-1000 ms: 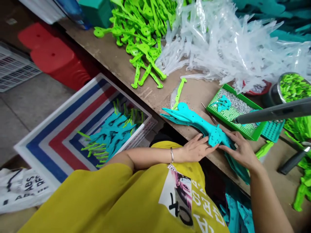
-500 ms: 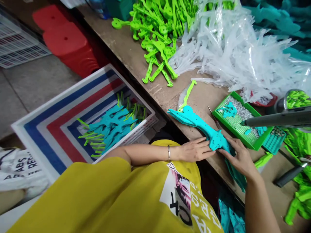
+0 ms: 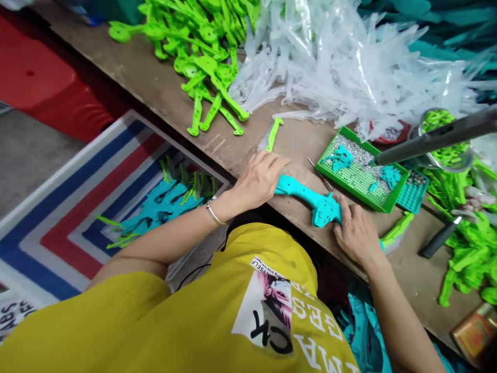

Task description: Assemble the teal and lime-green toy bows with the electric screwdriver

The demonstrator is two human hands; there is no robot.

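A turquoise plastic toy part (image 3: 301,191) with a bumpy middle lies along the front edge of the worktable. My left hand (image 3: 261,178), wearing a bracelet on its wrist, is closed over the left end and covers it. At the other end, my right hand (image 3: 355,230) grips the part, with its fingers bent over the top. A lime-green piece with a clear blade (image 3: 275,133) sticks out beyond my left hand. Another green and clear piece (image 3: 398,230) shows past my right hand; how these join the turquoise part is hidden.
Behind lie piles of green parts (image 3: 212,67) and clear blades (image 3: 334,67). A green tray of screws (image 3: 361,191) stands beside a grey powered screwdriver (image 3: 435,137). A black-handled tool (image 3: 440,238) lies right. A striped-lined crate (image 3: 54,202) holds finished-looking turquoise pieces.
My left hand has moved from the bumpy middle to the left end of the turquoise part. My right hand now wraps its right end. The view has shifted right and closer.
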